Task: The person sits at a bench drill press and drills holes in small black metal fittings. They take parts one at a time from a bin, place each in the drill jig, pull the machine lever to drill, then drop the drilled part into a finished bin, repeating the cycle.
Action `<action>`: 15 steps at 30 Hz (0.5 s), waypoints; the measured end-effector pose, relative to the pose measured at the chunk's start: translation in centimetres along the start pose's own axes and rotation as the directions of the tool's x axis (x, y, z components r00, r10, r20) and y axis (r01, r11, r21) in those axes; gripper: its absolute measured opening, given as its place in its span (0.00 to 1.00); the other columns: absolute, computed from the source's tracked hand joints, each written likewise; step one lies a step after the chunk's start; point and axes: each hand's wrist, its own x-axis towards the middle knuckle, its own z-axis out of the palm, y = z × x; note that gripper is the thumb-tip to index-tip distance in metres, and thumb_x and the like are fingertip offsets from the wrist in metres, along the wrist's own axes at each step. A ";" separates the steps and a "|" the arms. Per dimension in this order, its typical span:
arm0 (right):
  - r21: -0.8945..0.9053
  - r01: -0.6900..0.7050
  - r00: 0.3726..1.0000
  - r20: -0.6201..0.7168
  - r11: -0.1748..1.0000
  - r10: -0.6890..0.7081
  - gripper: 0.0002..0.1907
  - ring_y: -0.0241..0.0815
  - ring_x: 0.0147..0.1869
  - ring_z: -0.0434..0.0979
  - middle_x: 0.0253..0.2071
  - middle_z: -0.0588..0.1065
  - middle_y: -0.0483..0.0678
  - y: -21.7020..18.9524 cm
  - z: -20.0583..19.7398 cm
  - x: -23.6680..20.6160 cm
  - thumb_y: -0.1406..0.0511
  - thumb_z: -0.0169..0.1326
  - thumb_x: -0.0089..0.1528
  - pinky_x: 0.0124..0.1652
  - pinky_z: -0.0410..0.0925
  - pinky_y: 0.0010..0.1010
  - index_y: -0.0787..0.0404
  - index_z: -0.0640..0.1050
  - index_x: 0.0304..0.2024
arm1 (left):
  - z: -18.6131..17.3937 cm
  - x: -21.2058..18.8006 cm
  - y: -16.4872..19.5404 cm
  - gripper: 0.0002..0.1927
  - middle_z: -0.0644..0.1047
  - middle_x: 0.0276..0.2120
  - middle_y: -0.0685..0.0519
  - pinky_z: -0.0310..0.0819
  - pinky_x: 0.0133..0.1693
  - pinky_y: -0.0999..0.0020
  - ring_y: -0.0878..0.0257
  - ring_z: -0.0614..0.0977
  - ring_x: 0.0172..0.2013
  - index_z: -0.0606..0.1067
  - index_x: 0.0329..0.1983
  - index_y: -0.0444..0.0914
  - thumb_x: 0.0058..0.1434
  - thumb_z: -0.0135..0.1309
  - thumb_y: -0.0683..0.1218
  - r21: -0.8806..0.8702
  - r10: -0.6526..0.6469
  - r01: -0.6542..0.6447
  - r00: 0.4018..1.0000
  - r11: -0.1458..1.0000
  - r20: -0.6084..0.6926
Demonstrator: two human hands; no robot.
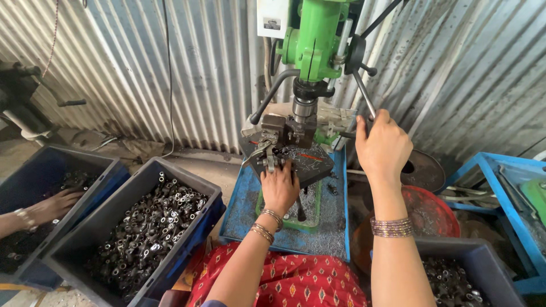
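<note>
— Going left to right, what do I have in front of me?

— At the far left another person's hand (54, 206) reaches into a dark crate (96, 165); that one isn't mine. Next to it sits a second grey crate (213, 196) filled with small dark metal rings (148, 227). It lies well to the left of both my hands.

— And my left hand?

— My left hand (280, 186) rests on the drill table (318, 165), fingers curled down at the clamp fixture (266, 152) just beside it. I can't tell whether a ring is pinched under the fingers; they hide that spot. The fixture sits directly below the chuck (303, 108) of the green drill press (313, 40), so the spindle's long axis runs straight down onto the place my left hand touches.

— The right?

— My right hand (382, 145) is closed around the feed lever (364, 94), which slants up and left toward the press head. That hand is higher and well to the right of the fixture; the left is plainly the nearer one to the workpiece seat.

— What's beneath all that?

— A blue tray (341, 227) strewn with metal swarf carries the press base. Right of it I see a red basin (438, 219), then another grey crate (489, 256) with more rings at the bottom right, close under my right forearm.
</note>
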 end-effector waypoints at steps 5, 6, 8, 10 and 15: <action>-0.004 -0.012 1.000 0.015 1.000 0.012 0.20 0.59 0.31 0.81 0.29 0.78 0.54 0.0 0.2 0.0 0.52 0.56 0.69 0.30 0.72 0.47 0.62 0.74 0.35 | 0.7 0.3 0.1 0.22 0.79 0.47 0.44 0.65 0.52 0.45 0.44 0.74 0.54 0.74 0.60 0.47 0.62 0.53 0.52 -0.020 -0.078 0.079 0.997 0.997 0.020; 0.001 -0.017 1.000 0.017 1.000 0.017 0.20 0.59 0.31 0.81 0.29 0.78 0.54 0.0 0.3 -0.1 0.52 0.56 0.69 0.30 0.72 0.47 0.62 0.74 0.34 | 0.9 0.3 0.1 0.22 0.79 0.47 0.45 0.64 0.52 0.45 0.44 0.73 0.55 0.74 0.60 0.47 0.62 0.53 0.52 -0.014 -0.111 0.112 0.992 0.994 0.052; -0.005 -0.022 1.000 0.019 1.000 0.022 0.21 0.59 0.31 0.81 0.28 0.78 0.55 0.2 0.2 -0.3 0.52 0.56 0.69 0.30 0.72 0.48 0.62 0.74 0.34 | 1.0 0.2 0.5 0.21 0.79 0.48 0.46 0.64 0.52 0.45 0.44 0.73 0.56 0.74 0.58 0.47 0.61 0.54 0.52 0.004 -0.134 0.134 0.990 0.991 0.051; -0.019 -0.021 1.000 0.012 1.000 0.022 0.21 0.59 0.30 0.81 0.28 0.78 0.55 0.1 0.3 -0.3 0.51 0.56 0.69 0.30 0.72 0.48 0.62 0.73 0.34 | 0.8 0.0 0.7 0.19 0.79 0.50 0.48 0.63 0.53 0.45 0.45 0.74 0.56 0.75 0.56 0.46 0.61 0.54 0.51 0.033 -0.110 0.111 0.994 0.993 -0.024; -0.027 -0.023 1.000 0.003 0.999 0.024 0.21 0.59 0.31 0.81 0.28 0.78 0.55 -0.2 0.3 -0.5 0.51 0.55 0.69 0.30 0.72 0.48 0.62 0.74 0.34 | -0.1 -0.7 1.5 0.22 0.77 0.50 0.44 0.63 0.52 0.47 0.46 0.73 0.54 0.75 0.56 0.42 0.60 0.56 0.52 0.004 -0.104 0.104 0.993 0.995 0.057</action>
